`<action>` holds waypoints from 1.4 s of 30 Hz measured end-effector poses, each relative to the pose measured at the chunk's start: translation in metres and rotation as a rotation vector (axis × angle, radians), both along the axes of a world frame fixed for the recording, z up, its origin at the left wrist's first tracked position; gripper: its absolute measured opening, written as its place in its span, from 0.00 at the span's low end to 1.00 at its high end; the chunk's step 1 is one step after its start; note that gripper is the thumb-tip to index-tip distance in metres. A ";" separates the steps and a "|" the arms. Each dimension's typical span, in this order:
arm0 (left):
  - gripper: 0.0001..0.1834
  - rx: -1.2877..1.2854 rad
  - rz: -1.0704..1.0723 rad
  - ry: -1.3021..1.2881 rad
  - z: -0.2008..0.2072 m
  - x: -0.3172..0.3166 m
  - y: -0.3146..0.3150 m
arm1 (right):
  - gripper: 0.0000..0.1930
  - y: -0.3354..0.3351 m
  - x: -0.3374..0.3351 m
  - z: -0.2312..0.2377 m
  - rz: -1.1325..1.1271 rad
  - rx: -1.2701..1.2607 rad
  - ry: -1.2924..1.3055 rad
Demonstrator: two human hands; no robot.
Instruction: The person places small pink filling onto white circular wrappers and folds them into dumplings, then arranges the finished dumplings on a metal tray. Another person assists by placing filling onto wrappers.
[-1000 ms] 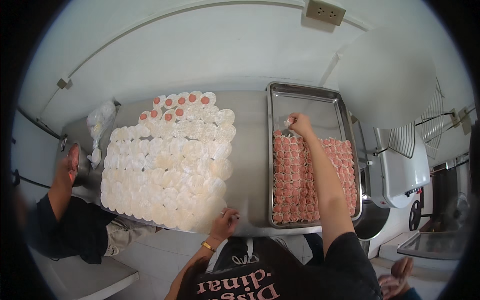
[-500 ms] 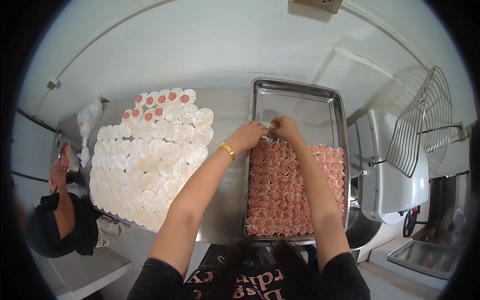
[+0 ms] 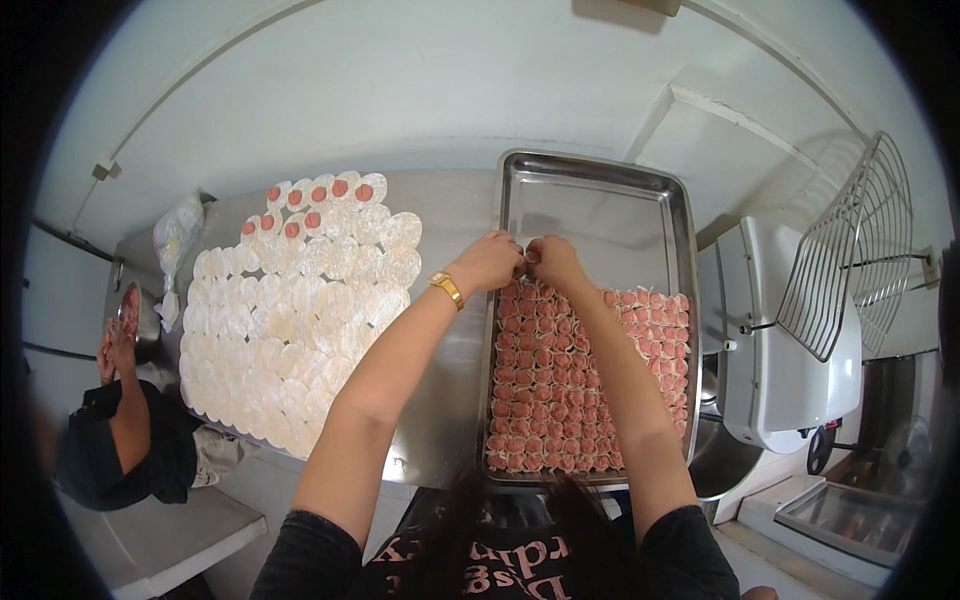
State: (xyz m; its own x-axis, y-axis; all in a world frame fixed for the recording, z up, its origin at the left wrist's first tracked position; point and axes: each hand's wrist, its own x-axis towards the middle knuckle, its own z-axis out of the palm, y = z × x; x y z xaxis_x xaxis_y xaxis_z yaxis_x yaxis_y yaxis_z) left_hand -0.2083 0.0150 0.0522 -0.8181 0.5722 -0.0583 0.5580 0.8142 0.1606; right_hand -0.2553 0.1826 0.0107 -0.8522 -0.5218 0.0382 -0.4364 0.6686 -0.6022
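My left hand (image 3: 488, 263), with a gold watch at its wrist, and my right hand (image 3: 557, 264) meet fingertip to fingertip above the left side of a deep metal tray (image 3: 625, 205). Their fingers are closed around a small dumpling (image 3: 529, 257), mostly hidden by them. Below lie close rows of open-topped dumplings (image 3: 550, 385), pink filling showing inside pale, ruffled wrappers. My right forearm covers part of these rows. Left of the tray, many round, floury wrappers (image 3: 295, 340) overlap on the metal table; several at the far end carry pink lumps of filling (image 3: 340, 188).
A knotted plastic bag (image 3: 178, 240) lies at the table's far left. Beside it a co-worker's hands (image 3: 117, 350) are at a metal bowl (image 3: 149, 325) with pink filling. To the right stand a white machine (image 3: 770, 330) and a wire rack (image 3: 845, 250); a wall is behind.
Both hands have shifted slightly left, and the fingertips have come closer together around the dumpling. The whole view has moved a little. The rows and wrappers look unchanged.
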 end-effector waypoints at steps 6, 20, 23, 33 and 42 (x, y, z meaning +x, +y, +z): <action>0.11 -0.020 0.031 0.039 0.000 0.003 -0.002 | 0.09 -0.003 0.009 0.008 0.119 0.144 0.056; 0.14 0.531 0.244 0.125 0.034 0.055 -0.050 | 0.17 0.004 0.007 0.029 0.234 0.207 -0.141; 0.14 0.540 0.373 0.063 0.040 0.091 -0.085 | 0.17 0.001 0.002 0.028 0.252 0.265 -0.177; 0.11 0.601 0.880 0.143 0.024 0.179 -0.249 | 0.08 0.000 0.004 0.019 0.138 0.176 -0.198; 0.09 0.386 1.436 0.445 -0.032 0.142 -0.469 | 0.17 0.026 0.038 0.053 -0.145 -0.002 -0.038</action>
